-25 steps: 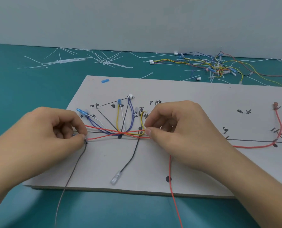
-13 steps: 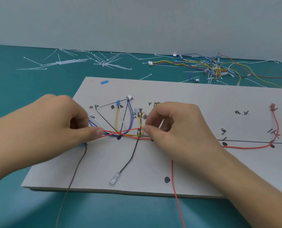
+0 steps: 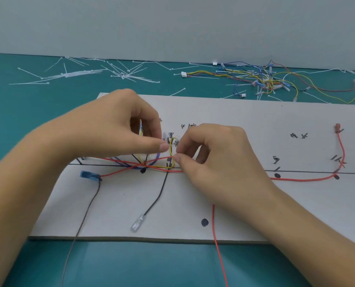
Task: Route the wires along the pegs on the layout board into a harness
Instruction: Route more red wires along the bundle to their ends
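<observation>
I'm mid-routing at centre frame on the layout board (image 3: pixel 255 121). My right hand (image 3: pixel 218 158) pinches the red wire (image 3: pixel 162 158) beside the yellow loop (image 3: pixel 171 146). My left hand (image 3: pixel 114 129) has its fingers curled, pinching the coloured wires (image 3: pixel 140 129) just left of it. Next, I judge, the red wire wants laying along the black line (image 3: pixel 307 172) rightward, taut, without dragging the loop.
</observation>
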